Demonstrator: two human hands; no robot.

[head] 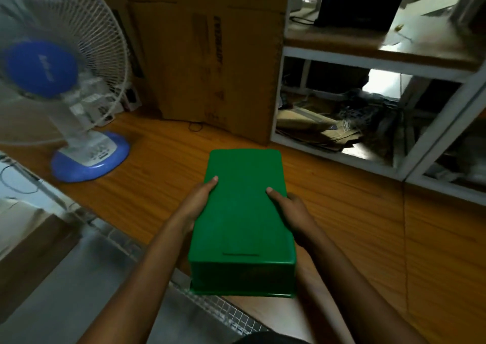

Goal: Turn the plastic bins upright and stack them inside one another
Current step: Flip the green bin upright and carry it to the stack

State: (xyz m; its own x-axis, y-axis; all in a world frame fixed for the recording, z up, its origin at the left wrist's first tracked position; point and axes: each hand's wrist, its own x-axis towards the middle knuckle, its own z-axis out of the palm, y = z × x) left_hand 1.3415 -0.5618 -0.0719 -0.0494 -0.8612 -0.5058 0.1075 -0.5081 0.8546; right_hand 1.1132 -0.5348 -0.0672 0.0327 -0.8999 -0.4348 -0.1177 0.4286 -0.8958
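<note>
No text can be read for certain: the printing on the cardboard box at upper centre and the small mark on the fan's blue hub at upper left are blurred.

My only view sits on the head, looking forward and steeply down, close over the wooden counter, the shelving ahead.

I hold a green plastic bin upside down over the wooden tabletop, my left hand and right hand clasping its long sides, thumbs on its upturned base. A blue-and-white fan stands at left, a cardboard box behind.
</note>
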